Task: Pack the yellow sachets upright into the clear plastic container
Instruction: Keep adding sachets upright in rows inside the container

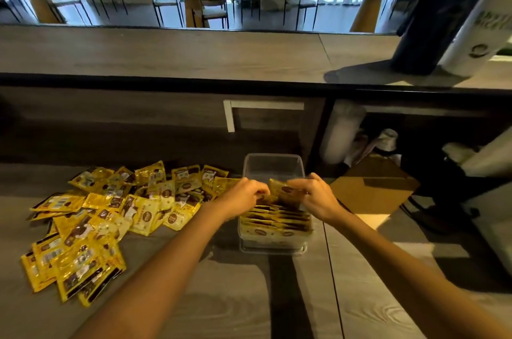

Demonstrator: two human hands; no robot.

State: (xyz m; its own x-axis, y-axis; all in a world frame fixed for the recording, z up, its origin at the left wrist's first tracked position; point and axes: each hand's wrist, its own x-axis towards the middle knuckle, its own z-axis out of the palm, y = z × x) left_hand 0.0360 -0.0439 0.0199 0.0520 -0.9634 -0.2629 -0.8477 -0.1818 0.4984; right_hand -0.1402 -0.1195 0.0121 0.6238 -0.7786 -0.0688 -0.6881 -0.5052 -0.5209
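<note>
1. On the grey wooden counter (249,297) in front of the person, the clear plastic container (273,165) stands just right of centre, long side running away from them, and it is roughly half filled.

2. Inside it, a row of yellow sachets (277,218) stands on edge, packed face to face from the near wall to about the middle; the far half is bare, see-through plastic.

3. Both hands are over the middle of the box. The right hand (315,197) pinches the top of one sachet (285,190) that sits tilted at the far end of the row, not yet pressed flat against the others. The left hand (246,194) is curled with its fingertips down on the row's top edges; whether it grips one or merely steadies them, I cannot tell.

4. Left of the box, a loose heap of sachets (110,214) lies flat and overlapping, spread toward the counter's near left (there look to be more there than in the box).

5. By my reckoning the job is well under half done: the heap looks too big for the room left.
</note>
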